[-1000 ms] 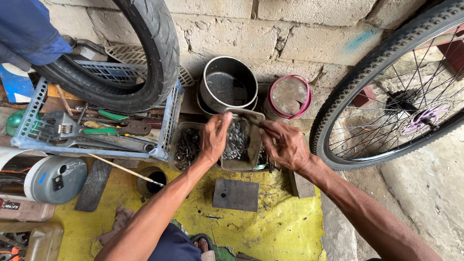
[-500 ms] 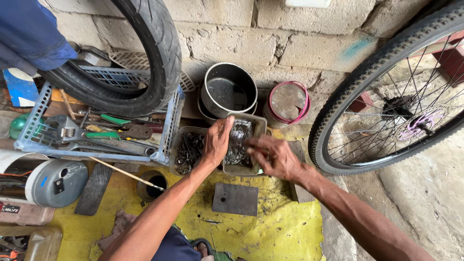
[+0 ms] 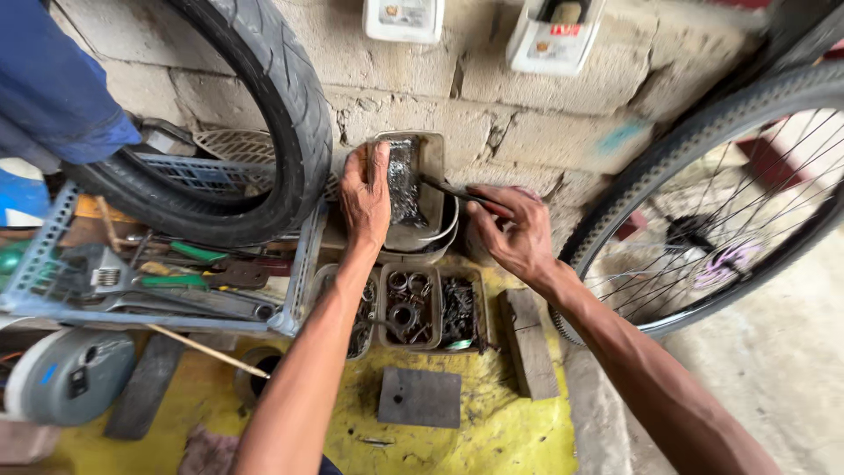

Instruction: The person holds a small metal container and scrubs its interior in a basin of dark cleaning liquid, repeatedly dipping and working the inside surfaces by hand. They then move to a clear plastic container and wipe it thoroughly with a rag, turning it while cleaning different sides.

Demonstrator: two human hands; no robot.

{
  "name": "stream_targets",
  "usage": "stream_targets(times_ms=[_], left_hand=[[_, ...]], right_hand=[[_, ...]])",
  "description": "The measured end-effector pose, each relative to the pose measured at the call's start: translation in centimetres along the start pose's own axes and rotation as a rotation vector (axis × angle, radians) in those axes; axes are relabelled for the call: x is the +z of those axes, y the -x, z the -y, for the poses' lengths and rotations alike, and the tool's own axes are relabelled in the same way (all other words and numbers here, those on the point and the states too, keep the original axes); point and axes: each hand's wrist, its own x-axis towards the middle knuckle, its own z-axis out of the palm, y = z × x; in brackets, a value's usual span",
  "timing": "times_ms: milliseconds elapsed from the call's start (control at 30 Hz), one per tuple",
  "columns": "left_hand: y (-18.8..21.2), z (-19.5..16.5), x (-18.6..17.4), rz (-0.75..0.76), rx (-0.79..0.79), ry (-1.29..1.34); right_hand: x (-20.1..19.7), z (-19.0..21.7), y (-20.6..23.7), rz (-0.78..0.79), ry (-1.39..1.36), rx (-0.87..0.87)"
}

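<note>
Centre frame — left hand [image 3: 365,198] grips tilted grey tray [image 3: 413,189] of small metal bits; right hand [image 3: 514,233] fingers pinch a thin dark tool [image 3: 448,189] into it — 3 parts trays [image 3: 413,308] below.

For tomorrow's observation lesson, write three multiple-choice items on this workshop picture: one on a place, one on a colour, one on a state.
1. Where is the bicycle wheel?
A. right of the hands
B. in the plastic crate
C. flat on the sheet

2. What colour is the sheet under the small trays?
A. red
B. yellow
C. white

3. How is the tray of small metal parts held?
A. flat on the floor
B. tipped up in the left hand
C. upside down

Answers:
1 A, spokes and rim stand at the right edge.
2 B, yellow shows around the dark block.
3 B, the left hand's grip lifts it while the right hand picks with a thin tool.
</note>
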Motion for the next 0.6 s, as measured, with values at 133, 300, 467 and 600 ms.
stream_targets(times_ms=[133,300,467,600], left_hand=[[-0.3,0.2,0.7,0.006,0.132,0.090],[-2.2,1.8,0.7,0.005,0.179,0.057],[-2.2,2.9,0.3,0.028,0.295,-0.021],[-1.9,2.9,0.8,0.019,0.349,-0.066]], right_hand=[[1.7,-0.1,-1.7,0.111,0.025,0.188],[4.4,-1.7,-1.8,0.166,-0.106,0.356],[4.8,-3.1,0.2,0.150,-0.036,0.373],[5.0,-4.7,-0.3,0.148,-0.052,0.431]])
